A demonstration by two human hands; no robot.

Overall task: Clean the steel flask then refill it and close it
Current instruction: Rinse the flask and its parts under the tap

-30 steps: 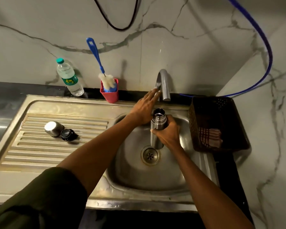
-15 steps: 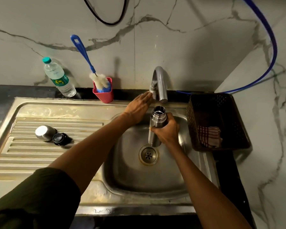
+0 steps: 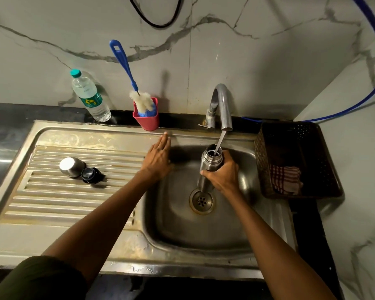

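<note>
Head view shows the right hand [image 3: 222,175] with its grip wrapped round the steel flask [image 3: 210,164], held upright over the sink [image 3: 182,224] with its open mouth under the tap [image 3: 222,105], a thin stream of water [image 3: 219,141] running in. The left hand [image 3: 158,158] lies flat, fingers spread straight, on the sink's edge. I'd keep the mouth centred under the stream and the flask steady, and only part fill it for a rinse; the lids [image 3: 80,168] wait on the draining board.

Our left hand [image 3: 157,161] lies flat, fingers straight; our right hand [image 3: 222,172] is curled in a grip, both arms extended.
</note>
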